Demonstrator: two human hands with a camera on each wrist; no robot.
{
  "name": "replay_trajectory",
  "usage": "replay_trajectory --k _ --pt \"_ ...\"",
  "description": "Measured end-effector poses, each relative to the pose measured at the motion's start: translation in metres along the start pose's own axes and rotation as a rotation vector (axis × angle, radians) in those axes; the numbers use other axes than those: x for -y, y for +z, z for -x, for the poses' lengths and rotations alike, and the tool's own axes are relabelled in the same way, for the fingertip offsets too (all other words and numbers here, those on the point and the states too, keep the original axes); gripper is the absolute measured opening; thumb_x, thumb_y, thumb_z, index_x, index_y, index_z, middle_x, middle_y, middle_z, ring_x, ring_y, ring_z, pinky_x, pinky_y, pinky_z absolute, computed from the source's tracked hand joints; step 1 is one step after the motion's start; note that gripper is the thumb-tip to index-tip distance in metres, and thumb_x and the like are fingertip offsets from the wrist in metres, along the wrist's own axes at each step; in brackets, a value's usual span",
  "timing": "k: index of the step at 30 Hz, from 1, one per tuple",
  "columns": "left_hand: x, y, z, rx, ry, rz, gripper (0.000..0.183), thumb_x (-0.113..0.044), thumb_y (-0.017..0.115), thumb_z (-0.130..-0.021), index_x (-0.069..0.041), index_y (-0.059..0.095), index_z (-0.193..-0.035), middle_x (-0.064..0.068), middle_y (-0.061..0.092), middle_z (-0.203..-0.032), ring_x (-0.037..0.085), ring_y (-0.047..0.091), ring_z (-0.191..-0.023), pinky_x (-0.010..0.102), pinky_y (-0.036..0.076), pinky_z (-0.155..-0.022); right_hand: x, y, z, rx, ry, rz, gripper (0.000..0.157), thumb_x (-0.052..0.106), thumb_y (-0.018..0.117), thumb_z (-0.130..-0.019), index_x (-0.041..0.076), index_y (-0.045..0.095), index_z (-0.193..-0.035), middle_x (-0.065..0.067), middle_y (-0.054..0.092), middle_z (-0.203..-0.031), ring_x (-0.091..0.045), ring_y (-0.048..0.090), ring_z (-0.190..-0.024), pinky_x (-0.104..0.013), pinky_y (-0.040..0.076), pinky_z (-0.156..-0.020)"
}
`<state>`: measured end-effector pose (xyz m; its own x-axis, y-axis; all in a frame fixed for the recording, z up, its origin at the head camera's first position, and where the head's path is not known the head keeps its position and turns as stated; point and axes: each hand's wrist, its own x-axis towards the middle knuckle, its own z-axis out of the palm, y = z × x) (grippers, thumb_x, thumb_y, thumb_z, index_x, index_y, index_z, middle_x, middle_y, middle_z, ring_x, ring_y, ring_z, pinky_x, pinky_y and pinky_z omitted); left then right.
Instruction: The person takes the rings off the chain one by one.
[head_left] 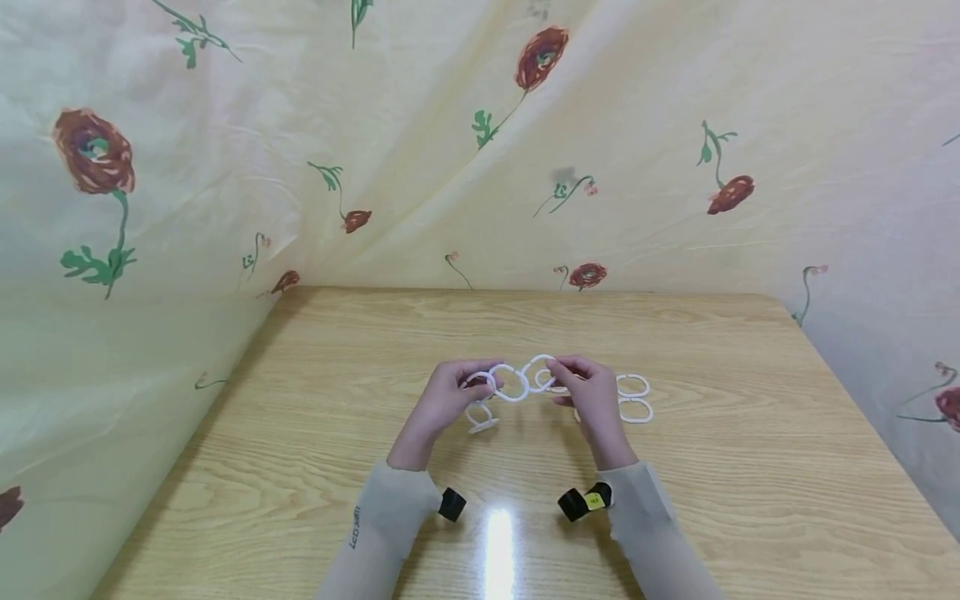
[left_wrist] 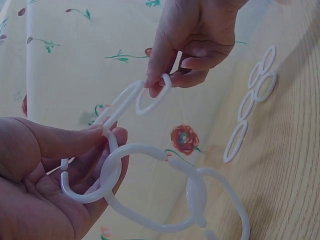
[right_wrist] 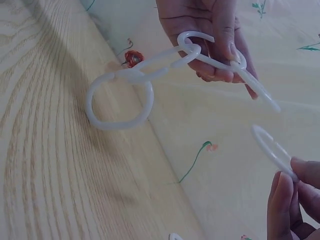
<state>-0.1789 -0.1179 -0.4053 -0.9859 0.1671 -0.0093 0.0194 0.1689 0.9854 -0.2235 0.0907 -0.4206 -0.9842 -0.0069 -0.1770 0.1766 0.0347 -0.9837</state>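
My left hand (head_left: 442,400) grips a short chain of white plastic rings (left_wrist: 196,197), thumb pressed on one link. Small gaps show in several of these rings. Part of the chain hangs below the hand over the table. Facing it, my right hand (head_left: 596,404) pinches a single white ring (right_wrist: 274,161) between thumb and fingertips. In the right wrist view, that ring stands apart from the chain's end link, a short space between them. Both hands are raised above the tabletop.
More loose white rings (head_left: 636,421) lie on the wooden table (head_left: 712,500) beside and behind my right hand. A flowered cloth (head_left: 420,125) hangs behind the table and along its sides. Each wrist carries a small black camera (head_left: 452,505).
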Motion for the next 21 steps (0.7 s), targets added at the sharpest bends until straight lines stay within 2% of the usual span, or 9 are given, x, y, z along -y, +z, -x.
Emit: replay_trajectory --k 5,8,12,16,21 --pt "-0.001 0.001 0.0 0.001 0.02 0.003 0.036 0.005 0.059 -0.091 0.003 0.06 -0.127 0.026 0.069 -0.106 0.021 0.069 -0.097 0.017 0.055 -0.078 -0.002 -0.002 -0.001 -0.024 0.017 0.035 0.025 0.017 0.068 -0.091 -0.002 0.069 -0.106 0.014 0.065 -0.073 -0.003 0.062 -0.067 -0.017 0.056 -0.054" --pt "0.0 0.0 0.0 0.003 0.006 0.013 0.037 0.004 0.059 -0.091 0.002 0.06 -0.128 0.027 0.068 -0.108 0.017 0.068 -0.095 0.016 0.055 -0.078 -0.004 -0.003 -0.002 -0.044 0.02 0.049 0.032 0.017 0.068 -0.091 -0.007 0.065 -0.112 0.015 0.065 -0.072 -0.003 0.062 -0.067 -0.017 0.055 -0.053" --pt "-0.001 -0.002 0.001 0.003 -0.011 0.015 0.038 0.003 0.059 -0.092 0.001 0.059 -0.13 0.027 0.068 -0.111 0.013 0.067 -0.094 0.015 0.055 -0.079 -0.007 -0.004 -0.004 -0.064 0.022 0.056 0.033 0.018 0.068 -0.091 -0.007 0.065 -0.112 0.013 0.065 -0.072 -0.003 0.061 -0.067 -0.016 0.054 -0.052" --pt "-0.002 -0.003 0.002 0.005 0.007 0.007 0.038 0.003 0.059 -0.092 0.002 0.058 -0.13 0.027 0.068 -0.11 0.011 0.066 -0.092 0.014 0.054 -0.078 -0.012 -0.007 -0.006 -0.069 0.036 0.079 0.034 0.02 0.068 -0.091 -0.006 0.065 -0.113 0.011 0.066 -0.075 -0.002 0.06 -0.068 -0.015 0.054 -0.054" --pt "-0.001 -0.004 0.003 0.009 0.017 0.01 0.038 0.003 0.059 -0.092 0.002 0.058 -0.13 0.029 0.067 -0.111 0.014 0.067 -0.094 0.014 0.054 -0.078 -0.019 -0.011 -0.008 -0.075 0.044 0.119 0.035 0.021 0.067 -0.092 -0.006 0.064 -0.113 0.01 0.066 -0.074 0.0 0.06 -0.065 -0.015 0.053 -0.053"
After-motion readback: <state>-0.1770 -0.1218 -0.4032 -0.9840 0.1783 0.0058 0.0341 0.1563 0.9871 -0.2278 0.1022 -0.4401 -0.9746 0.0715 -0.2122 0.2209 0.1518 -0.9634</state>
